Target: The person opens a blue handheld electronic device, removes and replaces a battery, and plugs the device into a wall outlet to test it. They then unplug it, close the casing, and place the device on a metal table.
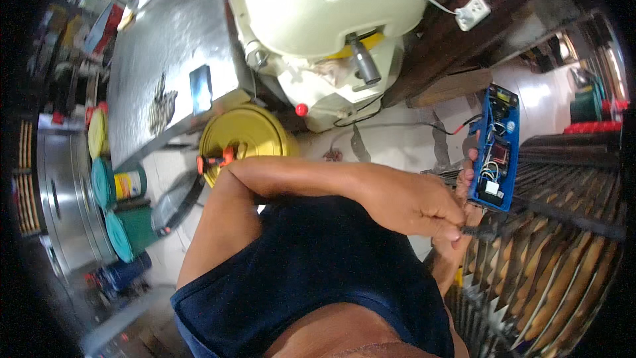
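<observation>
Blue box (494,149) above left grip (424,205)

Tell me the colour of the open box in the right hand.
Blue box, wiring showing inside; head view.

Pale tiled floor (397,142), glossy, bright glare toward the right. Grey metal worktop (165,46) upper left, cluttered along its far edge, a dark phone-like slab (201,88) lying on it. Cream-coloured tank-like appliance (324,20) top centre, white cable running to a white socket block (472,12) on dark wooden boards (464,46). Yellow round lid (248,132) below the worktop. Teal and yellow cans (116,185) stacked at left beside a steel drum (63,192). Slatted metal grille (563,225) at right. Left side dim.
</observation>
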### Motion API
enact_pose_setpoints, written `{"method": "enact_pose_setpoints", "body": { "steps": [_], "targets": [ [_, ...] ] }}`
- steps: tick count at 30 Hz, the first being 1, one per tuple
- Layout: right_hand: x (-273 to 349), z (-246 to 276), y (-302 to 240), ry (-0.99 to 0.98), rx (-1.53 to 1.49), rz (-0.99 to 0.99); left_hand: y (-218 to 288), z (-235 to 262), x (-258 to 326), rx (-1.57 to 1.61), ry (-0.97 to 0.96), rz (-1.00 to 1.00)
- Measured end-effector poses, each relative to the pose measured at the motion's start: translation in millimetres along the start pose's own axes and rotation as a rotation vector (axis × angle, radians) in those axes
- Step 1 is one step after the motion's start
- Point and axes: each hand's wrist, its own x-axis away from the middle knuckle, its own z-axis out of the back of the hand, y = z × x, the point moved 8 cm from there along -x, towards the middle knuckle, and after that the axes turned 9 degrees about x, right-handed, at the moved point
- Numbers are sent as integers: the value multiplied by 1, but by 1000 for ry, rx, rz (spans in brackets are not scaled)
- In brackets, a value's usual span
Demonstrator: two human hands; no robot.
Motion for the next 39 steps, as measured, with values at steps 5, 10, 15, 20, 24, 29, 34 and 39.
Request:
{"method": "enact_pose_setpoints", "body": {
  "steps": [5,10,15,20,24,29,34,39],
  "targets": [
    [-32,18,-7,-41,-68,-1,-89,8,26,-530,442,144],
    [-17,9,-8,-367,-209,-136,-124,32,23,-6,754,349],
    [-8,58,-32,-242,-104,-83,-127,34,-26,59,672,176],
    [-20,99,-61,164,-63,115,-142,42,-71,187,641,118],
    [-47,107,-89,207,-44,176,-157,67,-103,342,661,145],
    [-106,102,-130,15,-164,184,-161,114,-155,387,698,172],
    [-160,85,-190,-185,-207,312,-170,163,-216,263,577,169],
    [-213,97,-243,-32,-293,437,-188,203,-248,183,498,249]
  ]
}}
